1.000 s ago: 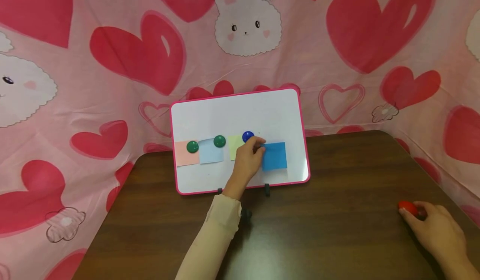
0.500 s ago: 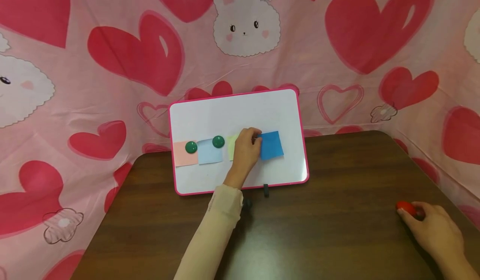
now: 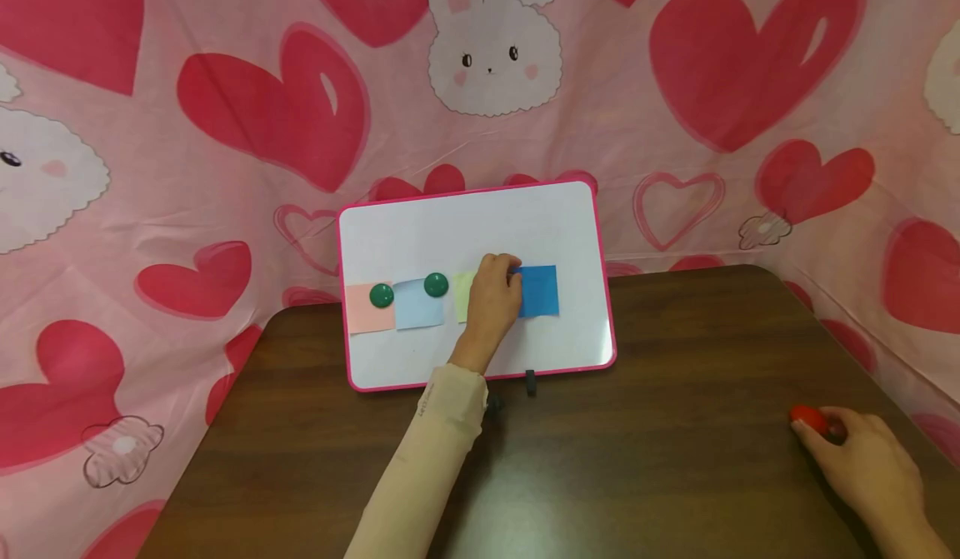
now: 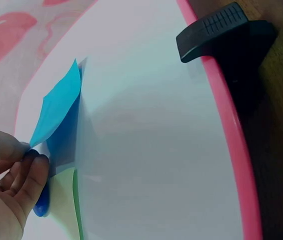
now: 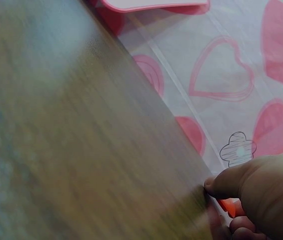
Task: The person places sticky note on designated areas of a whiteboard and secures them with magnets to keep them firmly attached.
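On the whiteboard [image 3: 555, 217], my left hand [image 3: 495, 301] pinches the left edge of a blue sticky note [image 3: 540, 291]. The left wrist view shows this blue note [image 4: 59, 110] with its far end standing off the board. Beside the fingers, a blue magnet [image 4: 41, 205] sits by the pale green note [image 4: 64, 200]; the hand hides it in the head view. A dark blue bit shows between the fingertips, its kind unclear. At the right of the table, my right hand [image 3: 873, 463] holds a round red magnet [image 3: 808, 419], mostly covered in the right wrist view.
A peach note [image 3: 367, 317] and a light blue note [image 3: 418, 313] hang at the board's left, each with a green magnet [image 3: 382, 296] on it. Black clips [image 3: 531, 382] support the pink-framed board on the wooden table [image 3: 675, 376]. A heart-patterned cloth [image 3: 585, 126] hangs behind.
My left hand has moved the blue note up and slightly left, and the note has turned level. The hand now covers the blue magnet. My right hand stays with the red magnet.
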Tool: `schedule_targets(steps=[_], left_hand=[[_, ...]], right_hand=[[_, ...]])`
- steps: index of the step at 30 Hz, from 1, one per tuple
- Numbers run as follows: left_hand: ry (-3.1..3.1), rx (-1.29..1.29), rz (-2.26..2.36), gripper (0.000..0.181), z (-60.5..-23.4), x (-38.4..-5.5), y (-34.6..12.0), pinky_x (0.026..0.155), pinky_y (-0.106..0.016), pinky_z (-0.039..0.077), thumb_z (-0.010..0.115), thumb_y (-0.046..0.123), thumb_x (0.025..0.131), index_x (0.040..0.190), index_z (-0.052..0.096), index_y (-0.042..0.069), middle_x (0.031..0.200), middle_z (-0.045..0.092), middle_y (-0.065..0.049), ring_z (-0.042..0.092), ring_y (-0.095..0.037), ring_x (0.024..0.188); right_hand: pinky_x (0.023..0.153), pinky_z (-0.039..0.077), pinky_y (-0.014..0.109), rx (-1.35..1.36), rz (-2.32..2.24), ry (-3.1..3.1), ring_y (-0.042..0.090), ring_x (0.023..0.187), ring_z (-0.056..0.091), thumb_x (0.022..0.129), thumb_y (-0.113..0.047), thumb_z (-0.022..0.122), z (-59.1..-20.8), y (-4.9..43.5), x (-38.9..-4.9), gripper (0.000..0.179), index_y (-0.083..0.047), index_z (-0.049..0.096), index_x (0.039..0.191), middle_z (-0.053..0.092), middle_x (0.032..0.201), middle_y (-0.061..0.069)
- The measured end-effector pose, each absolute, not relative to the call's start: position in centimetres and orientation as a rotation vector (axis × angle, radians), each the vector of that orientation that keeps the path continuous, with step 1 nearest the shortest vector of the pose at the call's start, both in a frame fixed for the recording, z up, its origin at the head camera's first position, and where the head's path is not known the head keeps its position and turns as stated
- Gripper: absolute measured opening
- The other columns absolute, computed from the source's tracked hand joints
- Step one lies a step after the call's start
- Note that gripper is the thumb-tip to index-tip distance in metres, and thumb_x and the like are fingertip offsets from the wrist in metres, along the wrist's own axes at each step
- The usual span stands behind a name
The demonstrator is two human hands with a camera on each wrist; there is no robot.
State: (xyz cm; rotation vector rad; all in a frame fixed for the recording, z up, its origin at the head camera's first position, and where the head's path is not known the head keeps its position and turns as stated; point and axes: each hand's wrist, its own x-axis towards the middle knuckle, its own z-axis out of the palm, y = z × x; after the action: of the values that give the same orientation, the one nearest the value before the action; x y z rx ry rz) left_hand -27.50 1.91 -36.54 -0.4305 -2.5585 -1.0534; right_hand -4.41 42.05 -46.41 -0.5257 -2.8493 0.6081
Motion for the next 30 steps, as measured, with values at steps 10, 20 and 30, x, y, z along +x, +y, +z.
schedule_targets(steps=[10,20,30], left_hand=[[-2.575,-0.414,-0.938,0.018,-36.6,-27.4,2.5,0.074,-0.028,0.055,0.057,0.012,0.103,0.118,0.064,0.005,0.12,0.053,-0.013,0.063,-0.02,0.078],[-2.624,-0.488,-0.483,0.015,-36.9,-27.6,3.3,0.068,-0.03,0.058,0.068,0.008,0.096,0.11,0.068,0.005,0.115,0.057,-0.01,0.066,-0.018,0.081],[-2.652,-0.508,-0.33,0.025,-36.7,-27.4,3.5,0.07,-0.035,0.059,0.069,0.007,0.093,0.118,0.068,0.007,0.115,0.061,-0.008,0.063,-0.021,0.098]], right_hand=[[0.074,0.04,0.066,-0.509,0.604,-2.84,0.053,0.099,0.051,0.099,-0.044,0.06,-46.7,42.1,-4.4,0.062,0.013,0.053,0.122,0.052,0.108,0.034],[0.076,0.041,0.066,-0.491,0.609,-2.833,0.053,0.102,0.05,0.1,-0.044,0.059,-46.6,42.1,-4.4,0.062,0.013,0.052,0.123,0.052,0.11,0.034],[0.076,0.04,0.065,-0.51,0.601,-2.818,0.053,0.101,0.051,0.099,-0.045,0.059,-46.8,42.1,-4.4,0.061,0.012,0.053,0.122,0.053,0.11,0.033]])
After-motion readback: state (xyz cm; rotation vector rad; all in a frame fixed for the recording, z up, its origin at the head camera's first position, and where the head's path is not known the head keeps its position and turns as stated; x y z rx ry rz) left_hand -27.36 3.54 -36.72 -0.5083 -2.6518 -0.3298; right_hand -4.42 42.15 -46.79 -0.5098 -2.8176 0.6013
